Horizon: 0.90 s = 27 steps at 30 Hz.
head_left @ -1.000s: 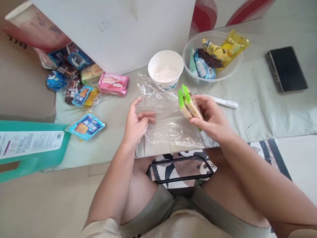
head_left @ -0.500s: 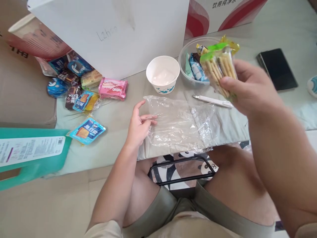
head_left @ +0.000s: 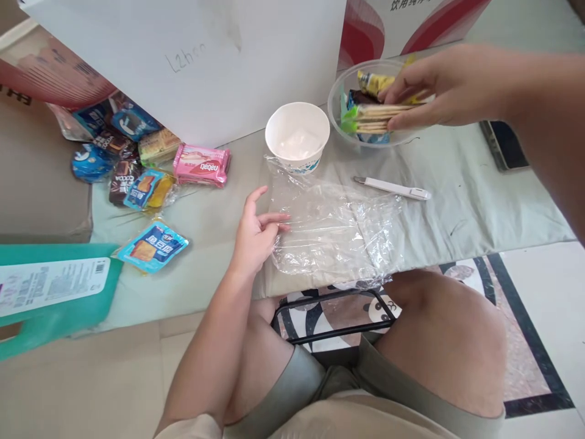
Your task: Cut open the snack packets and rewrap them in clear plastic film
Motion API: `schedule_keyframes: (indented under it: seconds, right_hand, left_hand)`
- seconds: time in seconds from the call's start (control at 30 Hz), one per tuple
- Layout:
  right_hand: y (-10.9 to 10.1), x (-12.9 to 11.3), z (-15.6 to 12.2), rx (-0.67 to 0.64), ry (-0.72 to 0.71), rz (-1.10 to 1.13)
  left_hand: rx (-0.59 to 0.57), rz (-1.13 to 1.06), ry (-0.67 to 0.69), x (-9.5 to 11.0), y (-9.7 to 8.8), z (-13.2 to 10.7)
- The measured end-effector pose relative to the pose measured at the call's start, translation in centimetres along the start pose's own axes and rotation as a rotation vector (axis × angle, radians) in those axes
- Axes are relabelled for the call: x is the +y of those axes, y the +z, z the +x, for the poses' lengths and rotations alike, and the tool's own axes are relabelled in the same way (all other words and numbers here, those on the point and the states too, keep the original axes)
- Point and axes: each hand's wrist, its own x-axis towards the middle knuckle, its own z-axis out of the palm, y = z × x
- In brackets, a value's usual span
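Observation:
My right hand (head_left: 425,91) is over the clear plastic bowl (head_left: 337,116) at the back right. Its thumb and fingers are closed on a pack of biscuit sticks (head_left: 372,117) with green wrapper ends. Several wrapped snacks lie in the bowl, among them a yellow packet (head_left: 372,82); the hand hides part of them. My left hand (head_left: 258,238) rests at the left edge of a clear plastic bag (head_left: 329,231), thumb and fingers pinching it, the index finger raised. The bag lies flat and looks empty.
A white paper bowl (head_left: 297,131) stands behind the bag, a white utility knife (head_left: 395,188) to its right. Wrapped snacks, including a pink packet (head_left: 202,164), lie at left. A white box (head_left: 183,67), a phone (head_left: 503,146) and a green container (head_left: 86,299) stand around.
My right hand has lowered the biscuit pack into the opening of the plastic bowl and turned it edge-on. My left hand has stayed at the bag.

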Motion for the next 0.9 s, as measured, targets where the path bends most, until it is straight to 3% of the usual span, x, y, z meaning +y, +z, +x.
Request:
schedule_keyframes:
  seconds: [0.1, 0.33, 0.47, 0.6, 0.77, 0.9]
  right_hand:
    - [0.4, 0.3, -0.4, 0.074, -0.029, -0.140]
    - [1.0, 0.4, -0.4, -0.005, 0.085, -0.150]
    - [1.3, 0.3, -0.6, -0.014, -0.080, -0.240]
    - [1.7, 0.1, -1.7, 0.115, -0.188, -0.299]
    - [-0.2, -3.0, -1.8, 0.271, -0.017, -0.274]
    - [-1.1, -6.3, -0.3, 0.146, 0.132, -0.311]
  left_hand:
    - [-0.002, 0.003, -0.002, 0.1, 0.1, -0.1]
    - [-0.014, 0.002, -0.017, 0.2, 0.2, -0.2]
    - [-0.018, 0.000, -0.018, 0.1, 0.2, -0.2]
    - [-0.024, -0.008, -0.017, 0.2, 0.1, -0.2]
    - [-0.023, -0.024, -0.018, 0.4, 0.1, -0.2]
    - [-0.030, -0.028, -0.007, 0.4, 0.1, -0.3]
